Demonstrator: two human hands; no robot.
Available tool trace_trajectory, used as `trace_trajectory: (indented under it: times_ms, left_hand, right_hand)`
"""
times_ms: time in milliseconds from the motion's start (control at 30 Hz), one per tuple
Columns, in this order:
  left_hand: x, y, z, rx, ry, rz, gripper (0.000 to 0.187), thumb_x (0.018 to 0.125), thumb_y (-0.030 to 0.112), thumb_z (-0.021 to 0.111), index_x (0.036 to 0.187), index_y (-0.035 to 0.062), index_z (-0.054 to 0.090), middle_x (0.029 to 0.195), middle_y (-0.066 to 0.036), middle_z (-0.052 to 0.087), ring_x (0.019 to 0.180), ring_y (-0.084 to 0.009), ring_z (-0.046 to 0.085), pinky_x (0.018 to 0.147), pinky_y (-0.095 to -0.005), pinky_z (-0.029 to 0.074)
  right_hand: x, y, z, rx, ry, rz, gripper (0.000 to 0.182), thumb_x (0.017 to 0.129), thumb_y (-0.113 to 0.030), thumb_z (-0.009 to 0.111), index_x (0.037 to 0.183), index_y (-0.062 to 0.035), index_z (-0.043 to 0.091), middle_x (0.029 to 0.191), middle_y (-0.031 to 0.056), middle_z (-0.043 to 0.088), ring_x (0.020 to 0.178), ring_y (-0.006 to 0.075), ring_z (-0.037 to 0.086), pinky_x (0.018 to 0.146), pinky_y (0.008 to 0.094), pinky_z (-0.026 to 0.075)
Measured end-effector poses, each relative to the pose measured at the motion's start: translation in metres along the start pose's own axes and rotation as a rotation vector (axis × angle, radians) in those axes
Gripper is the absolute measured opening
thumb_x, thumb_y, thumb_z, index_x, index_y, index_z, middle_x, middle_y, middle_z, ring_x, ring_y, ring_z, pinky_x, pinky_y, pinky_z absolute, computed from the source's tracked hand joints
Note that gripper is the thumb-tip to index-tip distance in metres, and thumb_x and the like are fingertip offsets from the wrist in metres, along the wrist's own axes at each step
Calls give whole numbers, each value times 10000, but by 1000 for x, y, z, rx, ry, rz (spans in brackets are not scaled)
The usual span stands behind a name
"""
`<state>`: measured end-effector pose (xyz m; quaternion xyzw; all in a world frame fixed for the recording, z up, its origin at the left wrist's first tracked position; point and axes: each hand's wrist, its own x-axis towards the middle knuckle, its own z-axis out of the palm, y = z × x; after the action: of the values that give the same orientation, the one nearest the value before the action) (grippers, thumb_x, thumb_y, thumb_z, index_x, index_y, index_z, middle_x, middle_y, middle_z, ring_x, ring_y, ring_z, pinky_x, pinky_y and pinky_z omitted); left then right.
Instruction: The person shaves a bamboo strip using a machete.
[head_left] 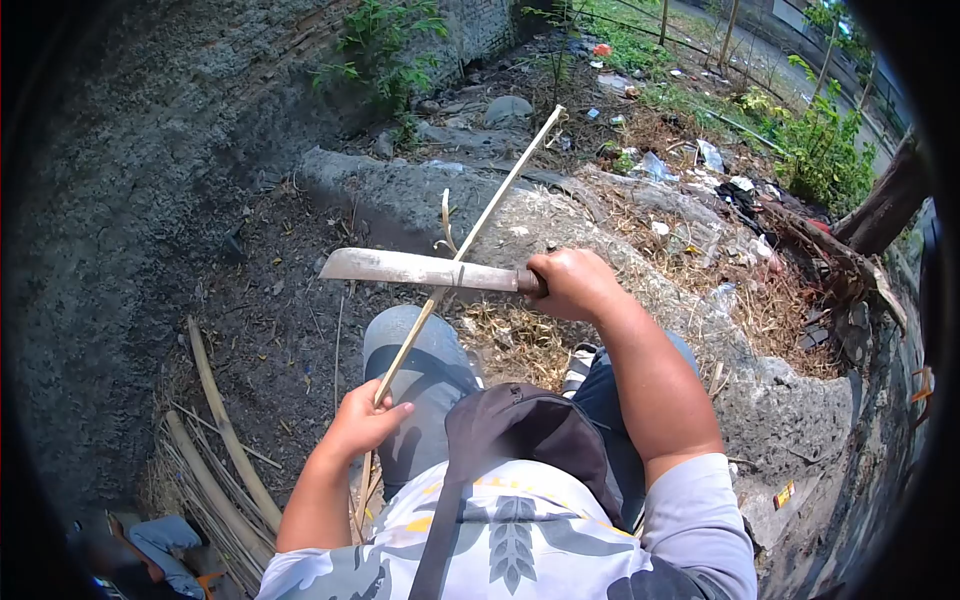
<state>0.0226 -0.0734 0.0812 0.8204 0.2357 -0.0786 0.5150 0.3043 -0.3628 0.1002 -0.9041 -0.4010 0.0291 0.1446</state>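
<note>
A long, thin, pale strip of wood or bamboo [512,178] slants up and away from my lap. My left hand [368,418] is closed around its lower part, beside my knee. My right hand [577,284] grips the dark handle of a machete [400,268]. The wide blade points left and lies across the strip above my left hand. A thin curled shaving [447,222] stands off the strip just beyond the blade.
Bamboo pieces [232,430] lie on the ground at the left, near a rough wall [130,200]. At the lower left is part of another person [165,545]. Rocks, litter [710,155] and a tree trunk [885,205] are ahead and right.
</note>
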Motion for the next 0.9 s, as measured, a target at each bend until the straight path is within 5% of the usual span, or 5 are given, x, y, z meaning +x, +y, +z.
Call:
trace_trajectory:
  times_ms: [200, 333, 600, 733, 900]
  left_hand:
    - [-7, -5, -11, -28, -1, -61, 352, 877, 217, 856, 859, 120, 518, 742, 73, 518, 632, -33, 451, 530, -252, 381]
    - [-3, -19, -12, -87, 36, 10, 355, 878, 228, 859, 868, 120, 522, 743, 71, 520, 625, -34, 441, 522, -250, 372]
    - [-10, -31, -26, 16, 70, 122, 368, 872, 270, 858, 868, 81, 541, 693, 35, 536, 607, -47, 463, 504, -276, 393]
    - [-15, -18, -35, 67, 108, 166, 377, 869, 291, 851, 873, 53, 559, 687, 13, 561, 607, -59, 495, 517, -286, 424]
    - [-16, -8, -38, -90, 124, 153, 346, 898, 252, 840, 886, 68, 547, 697, 36, 551, 605, -34, 480, 504, -253, 393]
  right_hand:
    - [3, -10, 22, -38, 109, -55, 285, 760, -321, 827, 890, -118, 674, 817, 138, 724, 832, 373, 727, 801, 511, 570]
    - [13, -10, 29, -233, 503, -245, 319, 755, -351, 849, 850, -134, 636, 771, 114, 716, 782, 320, 721, 935, 460, 517]
    - [-8, -28, 10, -151, 229, -148, 266, 806, -337, 791, 822, -127, 629, 731, 127, 705, 735, 353, 712, 758, 449, 562]
    - [-26, -51, 8, -159, 308, -114, 277, 770, -341, 813, 807, -138, 628, 691, 107, 687, 682, 345, 690, 694, 437, 548]
    - [0, -81, -42, -317, 327, -268, 297, 656, -296, 853, 778, -140, 632, 707, 73, 706, 694, 287, 710, 795, 396, 529]
